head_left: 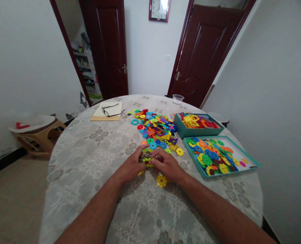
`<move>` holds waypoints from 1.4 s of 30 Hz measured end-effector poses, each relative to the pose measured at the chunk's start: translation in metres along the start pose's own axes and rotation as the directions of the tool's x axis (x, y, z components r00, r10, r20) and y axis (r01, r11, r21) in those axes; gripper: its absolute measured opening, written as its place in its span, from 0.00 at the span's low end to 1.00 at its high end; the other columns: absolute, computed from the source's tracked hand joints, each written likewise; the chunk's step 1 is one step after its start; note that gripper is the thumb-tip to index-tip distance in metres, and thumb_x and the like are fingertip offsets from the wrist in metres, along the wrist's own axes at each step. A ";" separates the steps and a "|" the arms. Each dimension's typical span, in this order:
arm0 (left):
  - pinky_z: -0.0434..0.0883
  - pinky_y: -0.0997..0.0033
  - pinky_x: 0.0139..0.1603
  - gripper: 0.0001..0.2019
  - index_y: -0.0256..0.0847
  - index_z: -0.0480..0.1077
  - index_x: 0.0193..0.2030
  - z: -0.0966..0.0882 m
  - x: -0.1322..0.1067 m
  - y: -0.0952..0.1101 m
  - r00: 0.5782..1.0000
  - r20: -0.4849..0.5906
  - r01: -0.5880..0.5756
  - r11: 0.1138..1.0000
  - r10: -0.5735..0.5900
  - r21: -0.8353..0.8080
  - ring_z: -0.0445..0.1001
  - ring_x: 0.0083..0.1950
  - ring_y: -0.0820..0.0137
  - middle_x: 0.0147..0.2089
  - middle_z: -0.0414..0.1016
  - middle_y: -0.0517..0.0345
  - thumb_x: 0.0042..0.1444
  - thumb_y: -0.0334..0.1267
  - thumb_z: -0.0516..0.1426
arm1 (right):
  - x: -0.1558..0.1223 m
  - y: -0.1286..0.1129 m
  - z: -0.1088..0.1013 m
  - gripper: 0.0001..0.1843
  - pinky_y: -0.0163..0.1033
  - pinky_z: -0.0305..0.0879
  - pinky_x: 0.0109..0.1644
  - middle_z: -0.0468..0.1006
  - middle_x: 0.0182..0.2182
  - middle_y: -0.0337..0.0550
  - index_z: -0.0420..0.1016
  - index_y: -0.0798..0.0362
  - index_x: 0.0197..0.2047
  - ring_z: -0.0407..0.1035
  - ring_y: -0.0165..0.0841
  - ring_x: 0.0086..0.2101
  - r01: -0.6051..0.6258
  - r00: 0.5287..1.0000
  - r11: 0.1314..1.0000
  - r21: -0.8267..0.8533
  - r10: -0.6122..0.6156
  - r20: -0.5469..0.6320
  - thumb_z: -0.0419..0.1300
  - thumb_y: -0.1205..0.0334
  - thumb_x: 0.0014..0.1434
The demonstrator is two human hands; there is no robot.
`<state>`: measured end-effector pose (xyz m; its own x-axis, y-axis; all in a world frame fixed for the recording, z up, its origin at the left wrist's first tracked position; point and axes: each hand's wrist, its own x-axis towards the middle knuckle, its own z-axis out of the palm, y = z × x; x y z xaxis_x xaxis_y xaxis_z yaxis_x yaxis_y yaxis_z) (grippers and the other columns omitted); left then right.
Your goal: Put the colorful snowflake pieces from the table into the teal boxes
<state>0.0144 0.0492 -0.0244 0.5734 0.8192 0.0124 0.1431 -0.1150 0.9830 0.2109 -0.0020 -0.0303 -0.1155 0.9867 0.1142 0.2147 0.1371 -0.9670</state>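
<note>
Between my two hands is a small assembly of interlocking plastic discs (147,156), yellow-green and brown with a bit of orange. My left hand (135,162) grips its left side, thumb near and fingers behind. My right hand (167,164) has its thumb and fingertips pinched at the right side of the assembly; whether a separate disc is in that pinch is too small to tell. Just below my right hand lies a yellow notched disc (162,181). Another yellow piece (141,173) shows partly under my left hand. Beyond my fingers spreads a pile of multicoloured notched discs (155,127).
To the right stand a teal box (182,130) filled with coloured pieces and a shallow teal lid (199,171) holding more discs. Black-framed glasses (107,112) rest on a pale notebook (97,115) at the back left. A clear plastic bowl (177,99) sits at the far edge.
</note>
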 end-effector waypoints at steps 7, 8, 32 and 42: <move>0.60 0.56 0.74 0.40 0.44 0.65 0.71 0.000 -0.002 0.007 0.998 -0.032 -0.041 0.991 0.046 0.131 0.68 0.70 0.55 0.70 0.70 0.50 0.47 0.28 0.60 | 0.000 0.002 0.002 0.02 0.38 0.68 0.46 0.75 0.40 0.40 0.77 0.49 0.40 0.71 0.33 0.41 0.225 0.970 0.943 -0.245 -0.241 -0.035 0.63 0.64 0.63; 0.61 0.56 0.74 0.39 0.44 0.66 0.70 0.000 -0.002 0.008 0.998 -0.037 -0.038 0.990 0.043 0.133 0.69 0.70 0.55 0.70 0.71 0.50 0.47 0.29 0.60 | 0.000 0.003 0.003 0.02 0.38 0.67 0.47 0.75 0.39 0.40 0.78 0.49 0.40 0.71 0.33 0.41 0.226 0.968 0.940 -0.256 -0.245 -0.047 0.64 0.64 0.63; 0.71 0.67 0.43 0.16 0.44 0.72 0.49 -0.002 0.004 0.003 0.992 -0.121 0.026 0.999 -0.020 0.041 0.74 0.43 0.64 0.44 0.76 0.56 0.52 0.35 0.57 | 0.038 -0.016 -0.134 0.14 0.37 0.63 0.47 0.79 0.38 0.45 0.77 0.54 0.47 0.72 0.37 0.42 -0.253 0.921 0.634 -0.731 -0.075 -0.383 0.55 0.69 0.60; 0.69 0.69 0.36 0.14 0.44 0.71 0.44 -0.001 -0.001 0.011 0.993 -0.101 0.060 0.998 -0.062 -0.019 0.72 0.35 0.69 0.36 0.72 0.59 0.52 0.33 0.51 | 0.071 0.009 -0.111 0.08 0.38 0.61 0.48 0.81 0.41 0.54 0.77 0.56 0.41 0.73 0.41 0.44 -0.281 0.958 0.487 -0.827 0.092 -0.271 0.56 0.67 0.65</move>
<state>0.0147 0.0470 -0.0134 0.4792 0.8772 -0.0303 0.1623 -0.0546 0.9852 0.3123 0.0787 -0.0053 0.1720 0.9817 0.0818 0.9390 -0.1383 -0.3148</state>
